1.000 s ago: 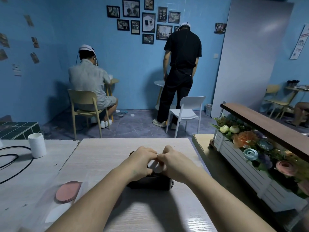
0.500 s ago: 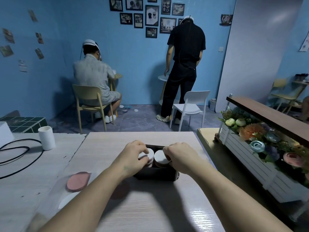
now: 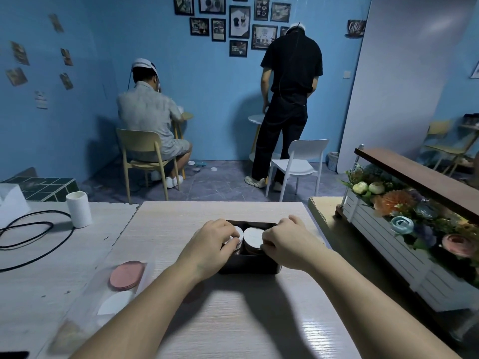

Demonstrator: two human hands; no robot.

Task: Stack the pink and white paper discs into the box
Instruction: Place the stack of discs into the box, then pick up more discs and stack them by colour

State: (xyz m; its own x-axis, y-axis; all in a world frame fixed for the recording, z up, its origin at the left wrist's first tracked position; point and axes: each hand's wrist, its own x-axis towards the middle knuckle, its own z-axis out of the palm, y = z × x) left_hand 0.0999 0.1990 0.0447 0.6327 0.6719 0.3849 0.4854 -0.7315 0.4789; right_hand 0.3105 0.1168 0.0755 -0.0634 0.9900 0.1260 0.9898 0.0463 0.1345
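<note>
Left hand (image 3: 212, 244) and right hand (image 3: 287, 244), fingers curled onto disc stacks (image 3: 252, 238) inside dark box (image 3: 248, 264), mid-table (image 3: 233, 320). Pink discs (image 3: 126, 275) loose near left edge; bare tabletop nearer.

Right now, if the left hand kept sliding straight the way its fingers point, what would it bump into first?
Probably the round white paper disc stack on the right side of the black rectangular box. The left hand points rightward across it, toward the right hand. Depth is unclear.

Bare pale wood-grain tabletop (image 3: 233, 320) around small black rectangular box (image 3: 248, 264), round pink paper discs (image 3: 126, 275) stacked at left, 2 hands covering box sides
</note>
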